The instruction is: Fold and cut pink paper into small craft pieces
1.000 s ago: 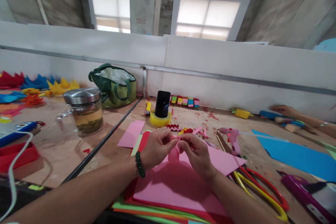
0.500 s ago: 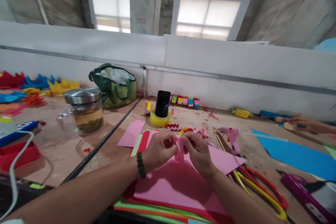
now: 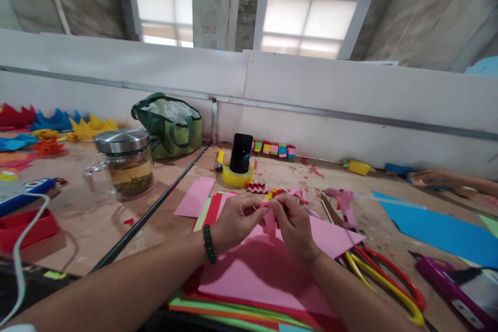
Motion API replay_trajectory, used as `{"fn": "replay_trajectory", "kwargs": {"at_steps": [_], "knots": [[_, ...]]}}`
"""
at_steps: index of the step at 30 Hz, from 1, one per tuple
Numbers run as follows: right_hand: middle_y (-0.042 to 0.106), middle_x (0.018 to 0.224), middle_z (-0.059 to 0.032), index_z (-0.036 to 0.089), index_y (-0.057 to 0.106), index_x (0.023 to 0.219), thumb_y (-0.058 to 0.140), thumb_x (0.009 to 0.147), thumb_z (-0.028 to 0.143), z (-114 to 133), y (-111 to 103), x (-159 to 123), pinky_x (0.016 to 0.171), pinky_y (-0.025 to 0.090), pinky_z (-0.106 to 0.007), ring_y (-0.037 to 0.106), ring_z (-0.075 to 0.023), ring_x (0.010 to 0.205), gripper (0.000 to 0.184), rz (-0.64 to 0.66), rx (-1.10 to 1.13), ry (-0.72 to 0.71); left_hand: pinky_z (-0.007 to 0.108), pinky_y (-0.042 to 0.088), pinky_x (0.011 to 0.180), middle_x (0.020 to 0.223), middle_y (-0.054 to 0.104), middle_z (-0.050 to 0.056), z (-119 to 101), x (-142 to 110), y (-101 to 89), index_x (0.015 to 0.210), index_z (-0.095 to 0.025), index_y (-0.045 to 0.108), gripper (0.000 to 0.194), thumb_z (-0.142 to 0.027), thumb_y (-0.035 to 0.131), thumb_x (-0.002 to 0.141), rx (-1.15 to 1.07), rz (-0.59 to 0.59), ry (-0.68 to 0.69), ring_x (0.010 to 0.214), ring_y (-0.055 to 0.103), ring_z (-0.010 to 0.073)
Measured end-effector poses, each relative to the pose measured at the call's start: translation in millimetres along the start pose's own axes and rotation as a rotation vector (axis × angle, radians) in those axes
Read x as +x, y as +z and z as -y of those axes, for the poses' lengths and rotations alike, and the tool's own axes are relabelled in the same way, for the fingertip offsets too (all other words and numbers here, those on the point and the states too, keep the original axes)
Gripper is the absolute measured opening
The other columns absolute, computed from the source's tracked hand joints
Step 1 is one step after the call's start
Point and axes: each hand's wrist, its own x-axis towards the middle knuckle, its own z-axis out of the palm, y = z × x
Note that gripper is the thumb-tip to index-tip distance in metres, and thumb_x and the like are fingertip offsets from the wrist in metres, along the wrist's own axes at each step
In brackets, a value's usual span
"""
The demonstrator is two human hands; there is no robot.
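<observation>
Between my two hands is a narrow pink paper strip [image 3: 269, 225], its free end hanging down toward me. My left hand [image 3: 241, 222], with a dark green bead bracelet at the wrist, pinches the strip's upper end between thumb and fingers. Opposite it, my right hand [image 3: 292, 225] pinches the same piece, fingertips nearly touching the left ones. Directly below lies a large pink sheet [image 3: 268, 275] on a stack of coloured paper. Small folded red and yellow paper pieces [image 3: 272, 194] lie just beyond my fingertips; the strip's pinched end is partly hidden.
A phone [image 3: 241, 153] stands in a yellow tape roll [image 3: 236, 178]. To the right are a pink glue gun [image 3: 344, 206], red-and-yellow scissors [image 3: 389, 280] and a purple tool [image 3: 447, 290]. A lidded glass mug [image 3: 128, 166] stands left. Another person's hand [image 3: 433, 178] is at far right.
My fingers have shifted slightly on the pink strip, and the left fingers now lie flatter over its upper end. The other person's hand at far right has moved a little left.
</observation>
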Motion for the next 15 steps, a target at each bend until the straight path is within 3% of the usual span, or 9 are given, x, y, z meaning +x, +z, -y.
{"fn": "replay_trajectory", "kwargs": {"at_steps": [9, 15], "knots": [[0.053, 0.059, 0.0043, 0.020, 0.055, 0.075, 0.050, 0.094, 0.031, -1, -1, 0, 0.044, 0.036, -0.021, 0.042, -0.0082, 0.046, 0.023, 0.003, -0.029, -0.025, 0.020, 0.043, 0.061, 0.065, 0.062, 0.001, -9, 2, -3.2, 0.066, -0.013, 0.065, 0.029, -0.020, 0.053, 0.091, 0.122, 0.013, 0.088, 0.063, 0.055, 0.0096], [0.051, 0.058, 0.0041, 0.020, 0.054, 0.073, 0.050, 0.093, 0.032, -4, 0, 0, 0.045, 0.035, -0.022, 0.042, -0.0087, 0.046, 0.024, -0.015, -0.069, -0.013, 0.021, 0.044, 0.059, 0.069, 0.064, 0.004, -4, 1, -3.3, 0.068, -0.013, 0.065, 0.034, -0.026, 0.049, 0.094, 0.110, 0.000, 0.041, 0.064, 0.056, 0.0112]]}}
